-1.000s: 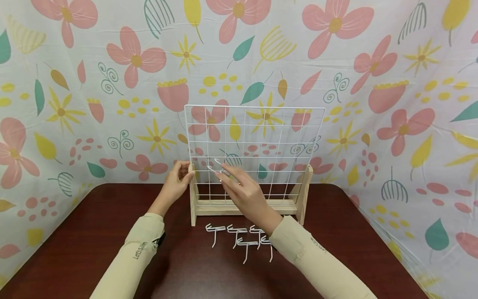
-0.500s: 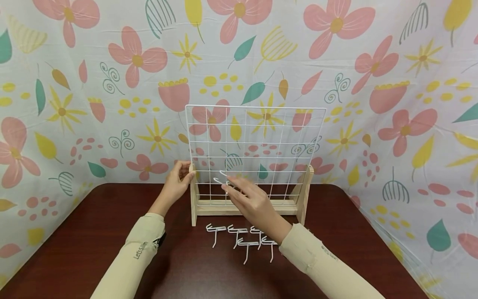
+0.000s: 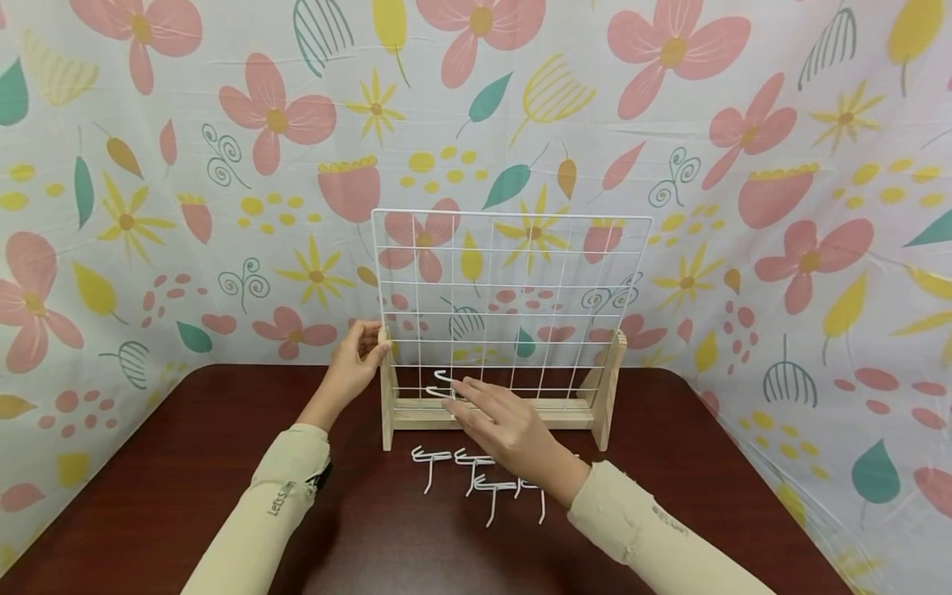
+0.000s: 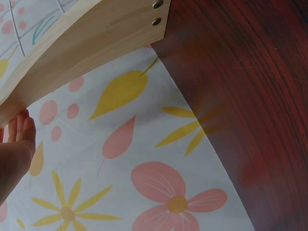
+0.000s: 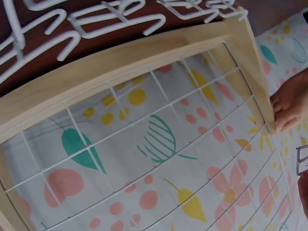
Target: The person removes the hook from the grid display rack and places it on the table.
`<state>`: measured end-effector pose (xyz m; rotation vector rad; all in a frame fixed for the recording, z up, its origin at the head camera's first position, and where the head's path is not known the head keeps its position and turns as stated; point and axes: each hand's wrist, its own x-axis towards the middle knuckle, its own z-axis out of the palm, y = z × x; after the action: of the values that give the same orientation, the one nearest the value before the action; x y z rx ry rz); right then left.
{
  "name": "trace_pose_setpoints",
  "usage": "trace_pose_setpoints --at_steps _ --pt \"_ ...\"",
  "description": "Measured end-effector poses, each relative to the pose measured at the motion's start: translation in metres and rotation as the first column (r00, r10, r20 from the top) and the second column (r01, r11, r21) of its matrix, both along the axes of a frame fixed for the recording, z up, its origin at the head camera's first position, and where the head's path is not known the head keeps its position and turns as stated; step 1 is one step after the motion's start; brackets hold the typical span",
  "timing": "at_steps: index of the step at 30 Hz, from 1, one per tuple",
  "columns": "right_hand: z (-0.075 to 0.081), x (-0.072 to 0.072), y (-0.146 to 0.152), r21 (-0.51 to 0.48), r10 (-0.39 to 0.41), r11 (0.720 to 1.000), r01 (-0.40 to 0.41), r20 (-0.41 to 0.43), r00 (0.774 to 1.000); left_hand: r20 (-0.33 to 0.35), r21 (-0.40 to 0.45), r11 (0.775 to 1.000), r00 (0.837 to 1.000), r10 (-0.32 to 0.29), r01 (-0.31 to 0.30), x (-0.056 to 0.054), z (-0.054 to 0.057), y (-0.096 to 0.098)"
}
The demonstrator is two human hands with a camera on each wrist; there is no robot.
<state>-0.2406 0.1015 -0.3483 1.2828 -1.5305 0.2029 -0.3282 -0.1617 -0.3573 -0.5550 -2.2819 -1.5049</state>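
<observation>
My left hand [image 3: 351, 365] grips the top of the left wooden upright [image 3: 387, 405] of a display stand, thumb in front and fingers behind. The left wrist view shows its fingers against the wooden side panel [image 4: 96, 45]. A white wire grid [image 3: 513, 216] stands upright in the stand. My right hand [image 3: 513, 430] pinches a white wire hook [image 3: 437, 392], its two bent prongs pointing left before the grid's lower rows. In the right wrist view, part of this hook [image 5: 301, 161] shows at the right edge; whether it touches the grid I cannot tell.
Several more white wire hooks [image 3: 431, 455] lie on the dark red-brown table [image 3: 387, 537] in front of the stand, some partly hidden by my right arm. A floral cloth [image 3: 297, 190] hangs behind and along both sides.
My right hand has moved down and slightly right with the hook, from the middle of the grid toward its lower rows. My left hand keeps its hold on the upright.
</observation>
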Motion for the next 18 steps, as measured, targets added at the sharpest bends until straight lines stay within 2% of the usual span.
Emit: trace_pose_setpoints --at_steps 12,18 --pt "-0.019 0.002 0.007 0.082 0.011 0.997 -0.006 -0.065 0.998 0.01 -0.015 1.0 1.0 0.003 -0.003 0.0 -0.002 -0.001" --pt "-0.028 0.002 0.009 0.116 0.01 0.993 0.0 -0.091 0.996 0.007 -0.01 1.0 1.0 -0.004 0.004 0.0 0.0 -0.001"
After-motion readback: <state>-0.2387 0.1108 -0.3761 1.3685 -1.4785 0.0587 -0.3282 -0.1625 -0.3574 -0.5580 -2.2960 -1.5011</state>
